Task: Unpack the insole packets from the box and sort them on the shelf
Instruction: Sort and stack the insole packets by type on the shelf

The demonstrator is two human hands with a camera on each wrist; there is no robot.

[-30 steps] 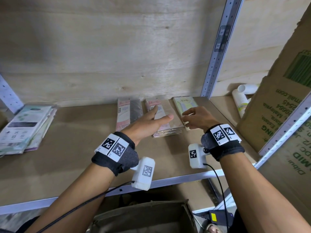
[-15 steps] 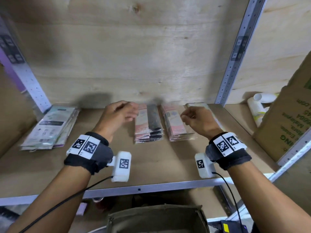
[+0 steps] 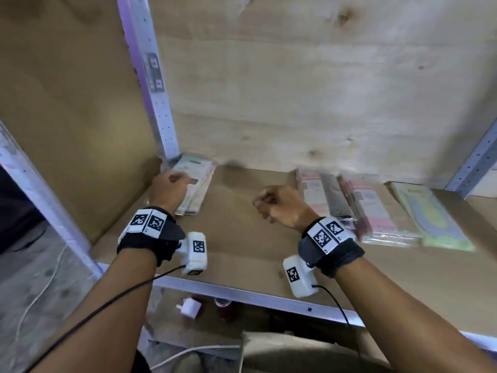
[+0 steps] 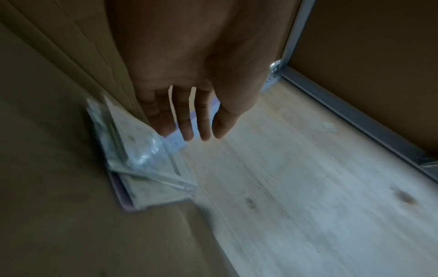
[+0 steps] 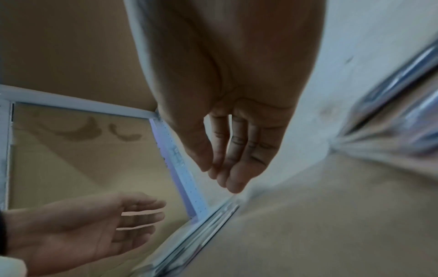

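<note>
Insole packets lie in stacks on the brown shelf board (image 3: pixel 236 238). A pale green stack (image 3: pixel 197 181) sits in the back left corner, and the left wrist view shows it (image 4: pixel 142 161) too. A pink-and-black stack (image 3: pixel 322 195), a pink stack (image 3: pixel 373 214) and a green packet (image 3: pixel 433 219) lie at the right. My left hand (image 3: pixel 169 185) hovers at the left stack with relaxed fingers (image 4: pixel 189 121) and holds nothing. Over the middle of the shelf my right hand (image 3: pixel 277 203) is empty, its fingers (image 5: pixel 237 150) loose.
A perforated metal upright (image 3: pixel 158 103) and a cardboard side panel (image 3: pixel 67 117) close the left side. Plywood backs the shelf. The metal front rail (image 3: pixel 242 292) runs below my wrists. Below it are a white plug (image 3: pixel 189 308) and a brownish box (image 3: pixel 295 351).
Both hands and my view have swung left. The left hand went from the pink stacks to the left stack. The right hand left the green packet and now hangs over mid shelf.
</note>
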